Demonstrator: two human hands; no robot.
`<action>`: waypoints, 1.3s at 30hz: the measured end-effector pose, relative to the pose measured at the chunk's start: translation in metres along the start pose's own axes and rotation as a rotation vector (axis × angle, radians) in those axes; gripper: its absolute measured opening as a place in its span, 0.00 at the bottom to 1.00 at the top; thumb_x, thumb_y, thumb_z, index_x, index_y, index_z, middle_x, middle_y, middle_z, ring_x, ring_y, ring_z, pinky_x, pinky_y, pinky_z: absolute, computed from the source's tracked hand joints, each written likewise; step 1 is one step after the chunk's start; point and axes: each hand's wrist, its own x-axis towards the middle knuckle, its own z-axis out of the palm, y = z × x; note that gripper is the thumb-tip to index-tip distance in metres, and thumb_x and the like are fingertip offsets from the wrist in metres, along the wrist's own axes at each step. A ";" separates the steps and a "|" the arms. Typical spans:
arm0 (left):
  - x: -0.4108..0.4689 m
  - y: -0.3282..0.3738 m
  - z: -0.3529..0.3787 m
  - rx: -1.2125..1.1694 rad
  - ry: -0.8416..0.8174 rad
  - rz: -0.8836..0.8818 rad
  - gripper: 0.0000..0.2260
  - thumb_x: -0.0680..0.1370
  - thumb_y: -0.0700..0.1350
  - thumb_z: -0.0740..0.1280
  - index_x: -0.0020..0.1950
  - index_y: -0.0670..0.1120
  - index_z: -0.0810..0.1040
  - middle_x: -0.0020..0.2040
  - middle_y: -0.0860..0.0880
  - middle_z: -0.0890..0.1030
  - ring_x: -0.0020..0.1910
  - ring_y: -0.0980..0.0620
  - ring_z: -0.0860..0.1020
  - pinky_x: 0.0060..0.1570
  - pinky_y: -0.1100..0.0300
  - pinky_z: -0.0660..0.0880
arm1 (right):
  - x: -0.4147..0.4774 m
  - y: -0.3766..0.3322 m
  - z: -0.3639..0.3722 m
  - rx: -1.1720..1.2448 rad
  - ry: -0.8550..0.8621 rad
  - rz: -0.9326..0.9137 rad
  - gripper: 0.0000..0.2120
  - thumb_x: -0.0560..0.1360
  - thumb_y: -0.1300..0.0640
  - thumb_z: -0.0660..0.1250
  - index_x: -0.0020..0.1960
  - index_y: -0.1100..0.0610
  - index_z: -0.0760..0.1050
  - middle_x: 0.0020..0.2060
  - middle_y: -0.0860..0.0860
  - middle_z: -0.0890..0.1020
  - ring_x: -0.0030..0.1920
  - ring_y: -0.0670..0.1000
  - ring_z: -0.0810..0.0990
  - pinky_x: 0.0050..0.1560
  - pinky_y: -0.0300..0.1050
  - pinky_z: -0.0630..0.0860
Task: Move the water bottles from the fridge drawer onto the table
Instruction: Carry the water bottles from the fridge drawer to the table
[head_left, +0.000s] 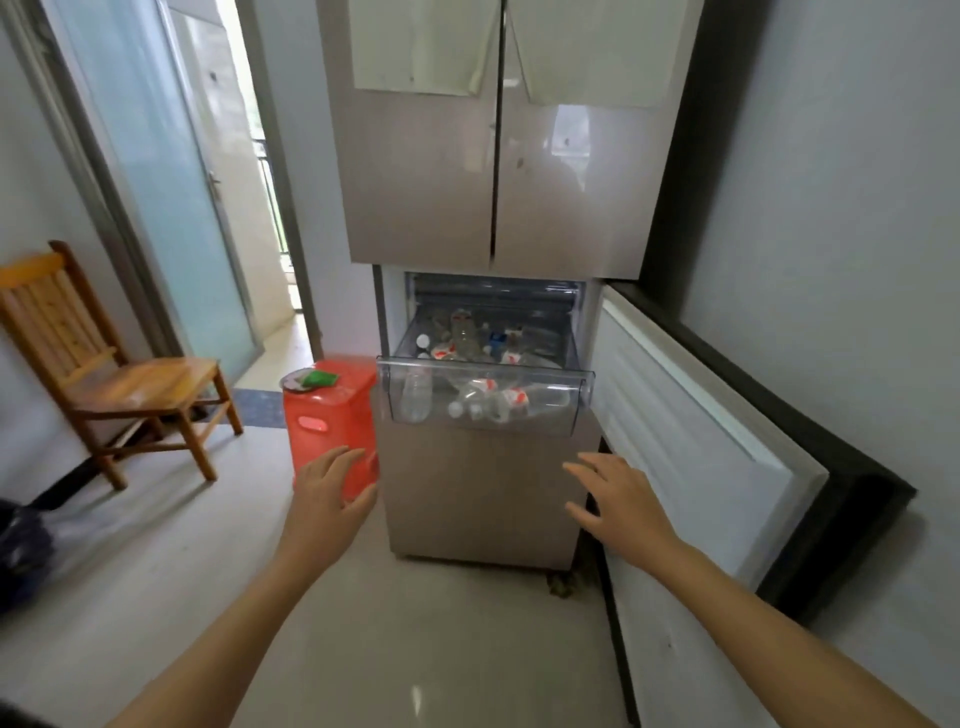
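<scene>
Head view: both hands open, short of the bottle drawer

From the head view I saw the clear fridge drawer (483, 365) pulled out of the lower fridge, under the shut upper doors (493, 156). It held a loose heap of water bottles (498, 400). Those in the front lay on their sides, long axes running across the drawer from left to right, with two white caps turned toward the left. One bare bottle (417, 397) stood nearly on end against the front wall at the left corner; I could not tell which way its cap faced. More bottles (462, 332) were piled at the back, pointing in mixed directions, some with red-and-white labels.

My left hand (330, 491) was held in the air, fingers spread and relaxed, gripping nothing, below and left of the drawer and in front of the red stool (322, 415). My right hand (618, 493) was likewise splayed and empty, below the drawer's right corner. Every bottle lay above and beyond both sets of fingertips, none touched.

A green packet (319, 378) sat on the stool. The lower fridge door (691, 431) stood swung wide to the right. A wooden chair (104, 374) stood by the left wall.
</scene>
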 end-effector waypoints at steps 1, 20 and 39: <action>0.002 -0.006 0.001 0.012 0.004 -0.030 0.19 0.72 0.39 0.71 0.62 0.39 0.75 0.62 0.39 0.75 0.62 0.39 0.71 0.63 0.48 0.65 | 0.006 0.000 0.007 0.011 -0.022 -0.012 0.23 0.67 0.52 0.73 0.60 0.57 0.77 0.57 0.57 0.79 0.57 0.60 0.79 0.52 0.56 0.76; 0.210 -0.089 0.094 -0.107 0.078 -0.289 0.17 0.73 0.39 0.69 0.61 0.39 0.75 0.61 0.39 0.77 0.59 0.40 0.73 0.60 0.47 0.68 | 0.254 0.077 0.078 0.080 -0.144 0.089 0.24 0.77 0.48 0.60 0.72 0.49 0.61 0.71 0.47 0.63 0.72 0.48 0.60 0.70 0.45 0.57; 0.326 -0.037 0.146 -0.386 0.081 -0.303 0.15 0.74 0.34 0.66 0.41 0.55 0.78 0.36 0.71 0.79 0.38 0.73 0.77 0.39 0.79 0.70 | 0.415 0.138 0.174 0.411 -0.481 0.097 0.15 0.76 0.52 0.64 0.62 0.53 0.74 0.54 0.50 0.79 0.49 0.46 0.76 0.49 0.37 0.72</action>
